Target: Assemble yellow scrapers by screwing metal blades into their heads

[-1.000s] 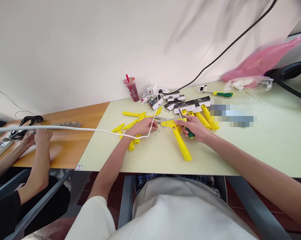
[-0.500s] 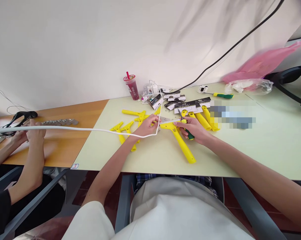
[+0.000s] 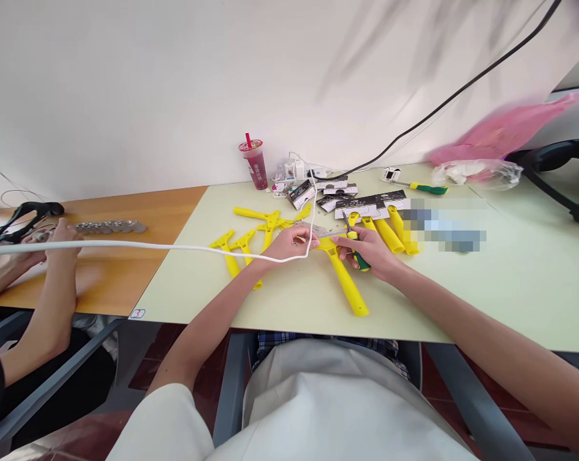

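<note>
a yellow plastic t-shaped tool with a long round handle is held over the middle of the pale yellow-green desk, its head set away from the person and its handle slanted toward the near edge. the right end of the head is clasped by the right grip, in which a screwdriver with a green and black handle is also held, its shaft pointed toward the wall. a thin grey metal strip is seen along the head's far edge. the left grip is placed at the head's left end with its fingers bent; whether anything is pinched there cannot be told. it is crossed in front by a white cable. to the left, several loose yellow plastic t-shaped pieces are spread; to the right, yellow tubular handles are laid side by side below black and white printed cards. farther back, a clear cup of red drink is stood near the wall, and a green and yellow screwdriver is laid near a pink plastic bag. at far left, a co-worker's hands are seen over an orange-brown wooden desk.
</note>
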The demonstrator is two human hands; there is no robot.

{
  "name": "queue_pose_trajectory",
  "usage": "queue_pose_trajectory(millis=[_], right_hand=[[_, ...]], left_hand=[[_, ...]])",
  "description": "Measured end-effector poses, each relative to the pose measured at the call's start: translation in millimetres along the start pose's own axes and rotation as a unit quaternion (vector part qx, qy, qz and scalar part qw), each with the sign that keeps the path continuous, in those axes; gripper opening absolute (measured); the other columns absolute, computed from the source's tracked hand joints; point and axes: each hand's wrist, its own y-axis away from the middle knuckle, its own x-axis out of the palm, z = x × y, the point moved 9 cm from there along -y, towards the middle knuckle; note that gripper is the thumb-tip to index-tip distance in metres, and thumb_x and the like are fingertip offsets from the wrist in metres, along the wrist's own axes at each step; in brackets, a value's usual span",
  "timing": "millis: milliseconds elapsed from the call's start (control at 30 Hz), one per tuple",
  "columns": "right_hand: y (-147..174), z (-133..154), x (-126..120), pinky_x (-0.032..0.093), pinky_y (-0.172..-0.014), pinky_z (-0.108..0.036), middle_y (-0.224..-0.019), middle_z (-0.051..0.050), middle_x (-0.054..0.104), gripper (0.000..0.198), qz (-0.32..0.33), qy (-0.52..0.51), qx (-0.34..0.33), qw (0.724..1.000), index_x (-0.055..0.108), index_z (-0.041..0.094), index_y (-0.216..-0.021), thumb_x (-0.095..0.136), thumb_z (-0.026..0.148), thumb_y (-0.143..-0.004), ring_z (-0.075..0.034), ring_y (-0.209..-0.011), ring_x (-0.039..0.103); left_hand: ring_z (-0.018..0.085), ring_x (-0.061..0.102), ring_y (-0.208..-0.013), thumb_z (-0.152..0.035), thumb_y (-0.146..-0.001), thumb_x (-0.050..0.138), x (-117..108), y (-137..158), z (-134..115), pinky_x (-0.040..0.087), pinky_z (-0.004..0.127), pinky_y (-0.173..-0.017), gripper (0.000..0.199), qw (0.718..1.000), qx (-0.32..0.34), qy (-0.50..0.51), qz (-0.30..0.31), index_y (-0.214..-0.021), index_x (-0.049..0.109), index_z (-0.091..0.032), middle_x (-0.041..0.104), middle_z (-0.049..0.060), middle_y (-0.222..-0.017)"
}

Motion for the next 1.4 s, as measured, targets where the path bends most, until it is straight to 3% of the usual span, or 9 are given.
queue_pose_trajectory(millis=[233, 433, 567, 667, 1000, 1133, 1300, 1400], right_hand=[[-1.0, -2.0, 0.6, 0.040, -0.037, -0.023, -0.064, -0.006, 0.074, 0.056, 0.005, -0.002, 0.004, 1.000, 0.069, 0.020, -0.082, 0.106, 0.060, -0.068, -0.010, -0.045, 0.051], [-0.9, -0.4, -1.1, 0.039, -0.036, -0.022, -0.065, -0.006, 0.075, 0.054, -0.008, -0.012, 0.007, 1.000, 0.071, 0.020, -0.083, 0.107, 0.058, -0.068, -0.009, -0.044, 0.050], [-1.5, 1.0, -4.2, 0.038, -0.034, -0.023, -0.064, -0.005, 0.074, 0.052, -0.018, -0.011, 0.004, 1.000, 0.071, 0.021, -0.083, 0.107, 0.056, -0.070, -0.010, -0.044, 0.051], [-2.6, -1.2, -4.2, 0.038, -0.034, -0.024, -0.065, -0.006, 0.075, 0.052, -0.011, 0.000, 0.006, 1.000, 0.070, 0.021, -0.083, 0.106, 0.056, -0.071, -0.009, -0.041, 0.049], [-5.9, -7.9, -3.0, 0.042, -0.035, -0.022, -0.070, -0.009, 0.077, 0.052, 0.007, -0.005, 0.021, 1.000, 0.074, 0.019, -0.084, 0.108, 0.056, -0.071, -0.012, -0.050, 0.057], [-5.2, -6.9, -0.9, 0.042, -0.035, -0.021, -0.074, -0.009, 0.079, 0.046, 0.014, -0.014, 0.024, 1.000, 0.076, 0.019, -0.088, 0.105, 0.054, -0.077, -0.012, -0.050, 0.059], [-4.2, -8.9, 2.5, 0.040, -0.033, -0.021, -0.073, -0.009, 0.079, 0.032, 0.017, -0.024, 0.046, 0.999, 0.075, 0.019, -0.089, 0.095, 0.044, -0.091, -0.011, -0.045, 0.057], [-4.0, -9.9, 4.3, 0.040, -0.032, -0.021, -0.073, -0.010, 0.080, 0.027, 0.023, -0.030, 0.055, 0.998, 0.075, 0.018, -0.087, 0.092, 0.038, -0.093, -0.010, -0.042, 0.055]], left_hand=[[0.021, 0.071, -0.092, -0.062, -0.084, 0.092, 1.4, -0.4, 15.8, 0.057, 0.035, -0.085, 0.050, 0.998, -0.045, 0.054, 0.001, -0.104, 0.076, -0.019, 0.077, 0.009, -0.101], [0.021, 0.070, -0.093, -0.060, -0.090, 0.086, -12.0, -0.3, 15.7, 0.057, 0.035, -0.085, 0.050, 0.997, -0.055, 0.039, -0.023, -0.114, 0.076, -0.017, 0.076, 0.009, -0.102], [0.024, 0.069, -0.091, -0.058, -0.089, 0.088, -19.5, 8.6, 11.8, 0.056, 0.037, -0.082, 0.041, 0.991, -0.065, -0.098, 0.062, -0.101, 0.080, -0.020, 0.077, 0.008, -0.099], [0.027, 0.072, -0.097, -0.053, -0.086, 0.089, -20.1, 15.0, 14.8, 0.056, 0.038, -0.083, 0.034, 0.979, -0.057, -0.143, 0.131, -0.096, 0.082, -0.022, 0.081, 0.009, -0.106], [0.028, 0.072, -0.094, -0.047, -0.091, 0.082, -24.9, 12.0, 28.7, 0.055, 0.040, -0.087, 0.024, 0.973, -0.065, -0.177, 0.132, -0.096, 0.082, -0.023, 0.081, 0.009, -0.106], [0.029, 0.070, -0.094, -0.052, -0.097, 0.077, -25.1, 9.7, 26.7, 0.055, 0.043, -0.091, 0.028, 0.974, -0.056, -0.191, 0.107, -0.099, 0.079, -0.024, 0.079, 0.010, -0.105], [0.026, 0.067, -0.098, -0.053, -0.106, 0.065, -42.3, 5.2, 9.7, 0.054, 0.040, -0.092, 0.033, 0.983, -0.042, -0.180, -0.008, -0.100, 0.074, -0.022, 0.076, 0.009, -0.109], [0.025, 0.068, -0.108, -0.060, -0.104, 0.068, -41.7, 2.2, 0.1, 0.054, 0.037, -0.097, 0.041, 0.991, -0.013, -0.131, -0.023, -0.101, 0.076, -0.020, 0.075, 0.010, -0.118]])
